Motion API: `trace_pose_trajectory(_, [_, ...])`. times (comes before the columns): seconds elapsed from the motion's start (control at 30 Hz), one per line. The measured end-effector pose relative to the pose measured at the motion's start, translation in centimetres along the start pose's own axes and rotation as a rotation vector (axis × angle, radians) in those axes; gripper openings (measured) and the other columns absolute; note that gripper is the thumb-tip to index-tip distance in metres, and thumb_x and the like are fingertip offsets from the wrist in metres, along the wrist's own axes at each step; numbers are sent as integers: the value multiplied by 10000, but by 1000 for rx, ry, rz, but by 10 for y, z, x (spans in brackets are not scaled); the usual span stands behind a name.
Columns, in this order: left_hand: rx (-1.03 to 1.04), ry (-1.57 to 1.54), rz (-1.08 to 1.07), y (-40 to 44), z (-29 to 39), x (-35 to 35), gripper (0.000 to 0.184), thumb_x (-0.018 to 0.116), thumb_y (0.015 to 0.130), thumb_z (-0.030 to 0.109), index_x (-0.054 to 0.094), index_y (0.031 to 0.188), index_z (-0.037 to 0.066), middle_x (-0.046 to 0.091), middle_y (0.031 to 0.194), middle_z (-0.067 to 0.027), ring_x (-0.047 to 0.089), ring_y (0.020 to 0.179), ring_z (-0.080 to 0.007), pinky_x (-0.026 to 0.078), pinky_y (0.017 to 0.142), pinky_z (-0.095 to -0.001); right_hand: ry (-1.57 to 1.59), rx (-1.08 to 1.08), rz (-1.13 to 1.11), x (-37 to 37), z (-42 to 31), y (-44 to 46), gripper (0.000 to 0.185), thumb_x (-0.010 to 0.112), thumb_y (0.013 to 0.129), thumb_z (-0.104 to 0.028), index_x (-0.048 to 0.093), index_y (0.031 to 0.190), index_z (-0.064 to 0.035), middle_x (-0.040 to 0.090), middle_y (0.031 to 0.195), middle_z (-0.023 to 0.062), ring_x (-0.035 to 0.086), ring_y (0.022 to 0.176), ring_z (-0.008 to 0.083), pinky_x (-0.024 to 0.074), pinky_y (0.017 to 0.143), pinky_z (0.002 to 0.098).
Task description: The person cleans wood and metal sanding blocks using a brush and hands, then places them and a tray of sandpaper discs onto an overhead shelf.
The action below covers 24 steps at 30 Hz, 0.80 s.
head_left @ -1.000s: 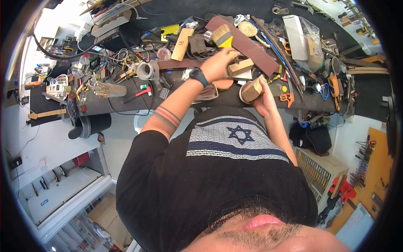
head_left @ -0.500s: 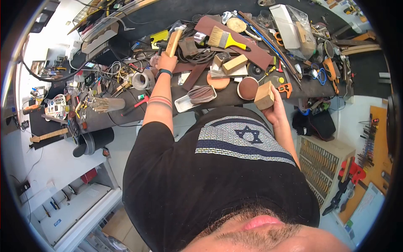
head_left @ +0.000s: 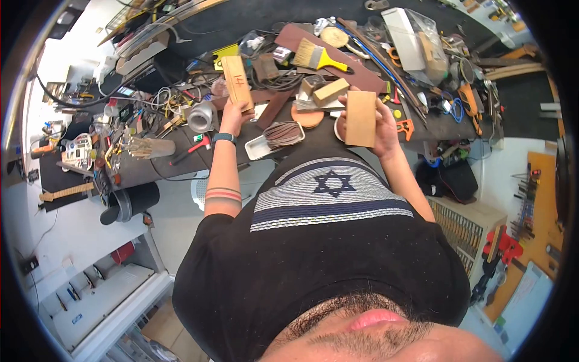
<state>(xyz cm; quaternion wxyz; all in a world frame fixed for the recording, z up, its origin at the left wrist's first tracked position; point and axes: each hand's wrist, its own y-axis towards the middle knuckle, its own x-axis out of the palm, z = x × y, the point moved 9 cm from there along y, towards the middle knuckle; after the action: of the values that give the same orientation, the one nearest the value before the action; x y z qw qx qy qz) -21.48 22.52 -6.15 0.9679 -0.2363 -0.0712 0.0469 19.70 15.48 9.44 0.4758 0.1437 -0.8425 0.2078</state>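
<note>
My left hand is closed around the lower end of a long, pale wooden block. Dark handwritten marks show on the face turned toward me. My right hand grips a wider, plain wooden block from its right side, thumb and fingers around the edges. Both blocks are held up above the cluttered workbench, apart from each other. Behind the right block, a round brown sanding disc is mostly hidden. Just beyond it lies a smaller wooden block.
A white tray of brown abrasive strips sits at the bench's front edge. Farther back are a wide paintbrush with a yellow handle and brown sandpaper sheets. An orange clamp lies right of my right hand. Tangled cables cover the left.
My left hand has come closer and turned its block so the marked face shows. My right hand has raised its block, moved it slightly left and tipped its broad face toward me.
</note>
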Motion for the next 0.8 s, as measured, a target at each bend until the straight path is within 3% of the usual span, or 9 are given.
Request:
trace_pose_trajectory(0.07, [-34,385,241,13,-11,-18,683,733,1000,239,488,1608,47,719,1371,-256,757,1141,-403,647,961,-475,-32,36,-103,5,0,6,810,502,1124,-656,426,1695,-87,615,1563,224,713,1246,322,624,1022,469])
trace_pose_trajectory(0.17, [47,688,446,59,-43,-43,874,843,930,330,442,1666,79,602,1505,-299,622,1378,-456,539,1146,-539,-161,48,-192,11,-6,4,834,521,1118,-662,394,1715,-92,632,1533,200,713,1248,306,617,1028,444])
trace_pose_trajectory(0.27, [105,736,499,60,-34,-36,1010,904,869,374,408,1697,75,457,1614,-327,463,1528,-475,420,1263,-549,-314,42,-88,17,-4,5,828,526,1135,-605,333,1753,-88,632,1511,178,699,1247,282,606,1036,443])
trace_pose_trajectory(0.33, [144,643,389,53,-25,-27,1061,940,816,387,423,1688,72,409,1641,-312,493,1502,-471,447,1247,-516,-406,44,-16,8,-7,3,810,527,1138,-581,344,1746,-78,644,1491,172,698,1255,275,605,1047,443])
trace_pose_trajectory(0.4, [191,690,388,38,-23,-18,997,930,850,257,425,1672,6,439,1623,-301,529,1463,-438,459,1243,-480,-426,36,19,9,-7,1,752,589,1127,-497,382,1717,-80,674,1428,158,701,1253,266,598,1057,433])
trace_pose_trajectory(0.47, [204,581,382,29,-32,-19,942,897,875,184,427,1668,-10,455,1614,-296,587,1414,-425,485,1222,-463,-492,15,101,-1,-8,1,753,646,1102,-492,399,1697,-102,695,1365,169,717,1209,259,614,1016,436])
trace_pose_trajectory(0.57, [227,277,338,31,-56,-29,804,848,911,109,478,1608,-46,481,1593,-278,639,1369,-394,522,1184,-454,-474,-4,119,-12,-7,7,717,755,1045,-329,437,1642,-91,679,1364,132,681,1244,229,576,1054,408])
trace_pose_trajectory(0.7, [395,462,460,-16,-6,-7,545,762,942,-3,585,1456,-58,588,1502,-228,690,1295,-307,576,1090,-406,-693,-156,25,7,-13,12,792,853,920,-75,459,1607,-98,637,1433,90,620,1337,199,507,1137,363])
trace_pose_trajectory(0.8, [402,150,69,-39,16,50,531,731,943,-40,594,1456,-45,661,1415,-181,694,1273,-253,581,1072,-374,-798,-127,-65,38,-11,6,879,849,825,72,460,1591,-115,567,1533,78,565,1412,200,466,1184,357])
